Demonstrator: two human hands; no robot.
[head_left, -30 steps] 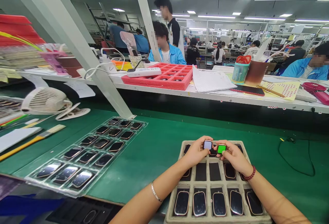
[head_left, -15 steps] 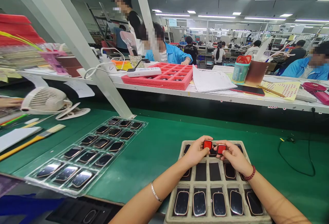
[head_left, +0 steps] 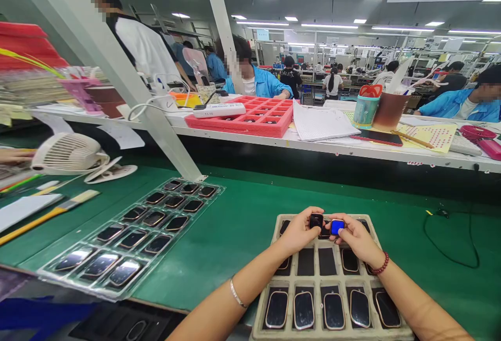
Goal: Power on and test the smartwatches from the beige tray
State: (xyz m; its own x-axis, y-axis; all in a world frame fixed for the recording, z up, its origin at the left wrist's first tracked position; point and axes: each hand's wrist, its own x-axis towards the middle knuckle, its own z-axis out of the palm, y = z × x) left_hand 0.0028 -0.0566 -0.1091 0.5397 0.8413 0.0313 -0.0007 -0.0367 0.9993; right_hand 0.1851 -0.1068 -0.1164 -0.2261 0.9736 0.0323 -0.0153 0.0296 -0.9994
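Note:
My left hand (head_left: 300, 231) is closed on a smartwatch body (head_left: 316, 220) without a strap, its screen dark. Close beside it, my right hand (head_left: 357, 235) grips a second smartwatch body (head_left: 337, 227) in a gold-coloured frame, its screen lit blue. Both hands are above the far rows of a beige compartment tray (head_left: 332, 281). Watch bodies with dark screens, such as the near-row one (head_left: 333, 310), lie in many of its compartments. Two middle compartments show only their black lining (head_left: 306, 261). My hands hide part of the far row.
Left on the green bench (head_left: 238, 215) lies a clear plastic tray (head_left: 125, 295) of watch bodies. Beyond it are a brush (head_left: 50, 218) and a white fan (head_left: 68, 154). A slanted post (head_left: 168, 142) meets the bench below a shelf holding a red foam tray (head_left: 238, 128). A cable (head_left: 472, 236) lies right.
The left watch's screen went from red to dark, and the right one's from red to blue. My hands have stayed in place. A standing person in the background has moved left.

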